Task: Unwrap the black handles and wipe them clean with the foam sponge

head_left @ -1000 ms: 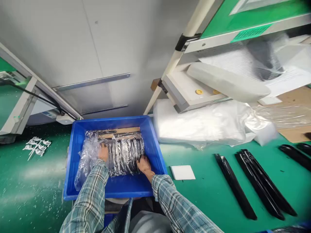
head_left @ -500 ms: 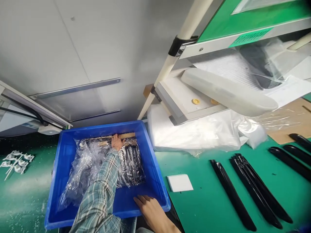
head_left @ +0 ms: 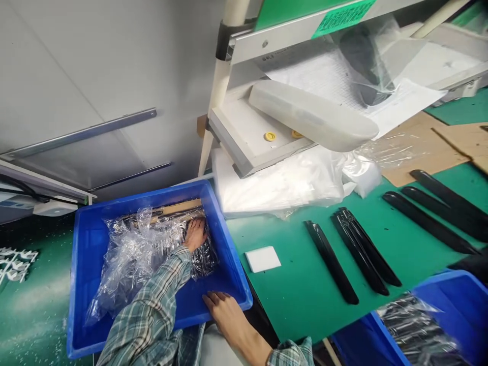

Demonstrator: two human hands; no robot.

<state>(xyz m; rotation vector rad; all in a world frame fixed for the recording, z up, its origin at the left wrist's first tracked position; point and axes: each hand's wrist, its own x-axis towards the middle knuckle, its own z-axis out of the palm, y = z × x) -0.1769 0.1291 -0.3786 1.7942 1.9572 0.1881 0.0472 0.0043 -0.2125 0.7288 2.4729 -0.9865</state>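
A blue bin [head_left: 81, 254] stands at the bench's near edge. It holds a crinkled clear plastic bag [head_left: 129, 259] and bagged black strips [head_left: 204, 254]. My left hand [head_left: 195, 235] reaches into the bin, its fingers curled down on the bagged black strips by the right wall. My right hand [head_left: 223, 310] rests on the bin's near rim with the fingers hooked over the edge. Both arms wear plaid sleeves.
Loose black strips [head_left: 331, 260] lie on the green mat to the right, with more [head_left: 427, 221] further off. Between them and the bin lies a white pad [head_left: 262, 258]. A second blue bin [head_left: 450, 295] is at lower right. Bagged white sheets [head_left: 282, 183] sit under a shelf post [head_left: 219, 101].
My left hand drew back from the bin's far edge onto the bagged strips. My right hand left the bag for the near rim. The view swung right, and a second bin came into view.
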